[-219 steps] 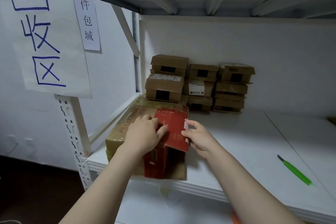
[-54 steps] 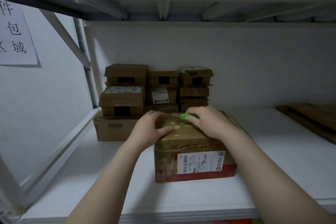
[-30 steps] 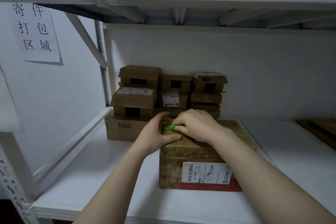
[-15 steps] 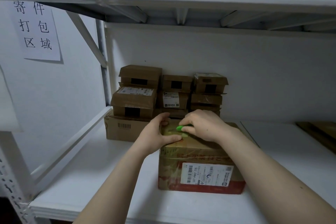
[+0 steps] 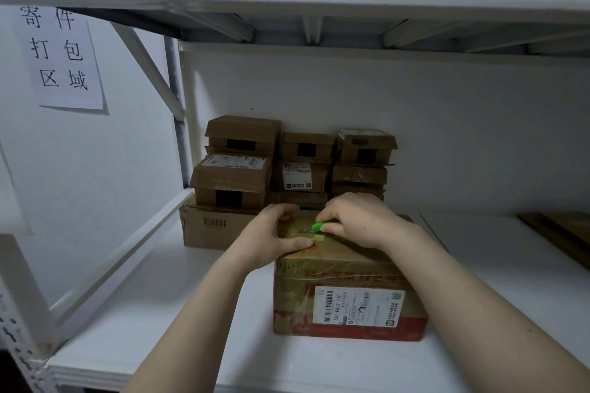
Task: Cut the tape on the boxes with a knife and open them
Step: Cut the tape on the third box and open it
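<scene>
On shelf [image 5: 191, 313], atop box [image 5: 348, 271]: knife [image 5: 317, 227] gripped by right hand [image 5: 360, 220], tip pointed left toward left hand [image 5: 271, 239], clamped round box's left corner just beside.

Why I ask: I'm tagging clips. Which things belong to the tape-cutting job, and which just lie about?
In the job: taped box; green knife; right hand gripping the knife; left hand steadying the box.
Lying about: stacked small boxes; barcoded carton; wall sign; flat cardboard at right.
</scene>
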